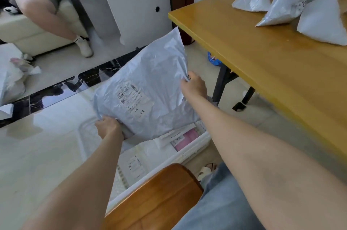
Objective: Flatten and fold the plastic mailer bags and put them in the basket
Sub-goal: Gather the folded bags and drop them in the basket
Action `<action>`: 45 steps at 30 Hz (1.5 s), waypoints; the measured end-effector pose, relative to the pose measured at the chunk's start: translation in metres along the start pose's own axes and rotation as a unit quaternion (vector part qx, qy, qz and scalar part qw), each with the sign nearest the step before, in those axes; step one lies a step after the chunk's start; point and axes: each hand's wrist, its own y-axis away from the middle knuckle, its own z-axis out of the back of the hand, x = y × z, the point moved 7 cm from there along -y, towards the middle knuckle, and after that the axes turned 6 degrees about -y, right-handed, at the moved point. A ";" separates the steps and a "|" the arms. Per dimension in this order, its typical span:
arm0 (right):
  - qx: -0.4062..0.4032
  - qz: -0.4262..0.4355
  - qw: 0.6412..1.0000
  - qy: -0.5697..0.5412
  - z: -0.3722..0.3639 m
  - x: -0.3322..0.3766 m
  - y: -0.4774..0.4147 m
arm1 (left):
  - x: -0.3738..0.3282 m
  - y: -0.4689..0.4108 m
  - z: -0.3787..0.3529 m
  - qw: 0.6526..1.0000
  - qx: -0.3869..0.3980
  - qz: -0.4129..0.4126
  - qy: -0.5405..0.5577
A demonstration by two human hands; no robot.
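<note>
Both hands were engaged on one grey mailer bag (148, 90), which was held flat and tilted above the white basket (195, 147) on the tiled floor (37, 154). The left hand (109, 128) grasped the bag's lower left corner with curled fingers; the right hand (194, 86) pinched its right edge about midway up. A printed shipping label (132, 96) faced the camera on the bag's front. Whether the bag's lower edge touched the basket's contents could not be determined. Inside the basket lay flattened mailers (142, 156), one of them pink (187, 137), with labels showing. The basket stood just beside a wooden chair seat (155, 197) in the foreground and near the leg of a wooden table (262, 64). On the far end of the table lay several unfolded white mailer bags (289, 2) in a loose heap. A second person's legs (47, 13) were visible on a cream sofa (28, 30) at upper left.
</note>
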 end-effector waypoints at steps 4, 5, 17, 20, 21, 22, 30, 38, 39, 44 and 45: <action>0.043 -0.075 0.995 0.058 -0.050 -0.056 -0.022 | 0.039 -0.035 -0.017 0.999 -0.001 0.029 -0.022; 0.051 -0.092 0.991 0.081 -0.062 -0.068 -0.026 | 0.049 -0.045 -0.020 0.999 -0.005 0.038 -0.027; 0.141 -0.206 0.950 0.188 -0.185 -0.187 -0.027 | 0.157 -0.127 -0.048 0.989 -0.025 0.128 -0.075; 0.160 -0.227 0.944 0.180 -0.214 -0.211 -0.028 | 0.191 -0.146 -0.060 0.985 -0.011 0.165 -0.053; 0.166 -0.234 0.941 0.180 -0.227 -0.221 -0.028 | 0.206 -0.155 -0.065 0.982 -0.010 0.182 -0.041; 0.165 -0.238 0.941 0.174 -0.231 -0.225 -0.028 | 0.213 -0.158 -0.068 0.982 -0.006 0.188 -0.033; 0.173 -0.281 0.933 0.141 -0.276 -0.281 -0.022 | 0.261 -0.171 -0.086 0.981 -0.004 0.158 -0.114; 0.187 -0.316 0.922 0.121 -0.299 -0.312 -0.013 | 0.303 -0.192 -0.110 0.983 0.039 0.150 -0.096; 0.187 -0.320 0.921 0.121 -0.299 -0.315 -0.013 | 0.301 -0.191 -0.112 0.982 0.046 0.157 -0.096; 0.192 -0.335 0.914 0.125 -0.309 -0.329 -0.013 | 0.290 -0.187 -0.120 0.974 0.066 0.158 -0.150; 0.198 -0.337 0.911 0.130 -0.311 -0.331 -0.013 | 0.291 -0.186 -0.120 0.971 0.067 0.159 -0.164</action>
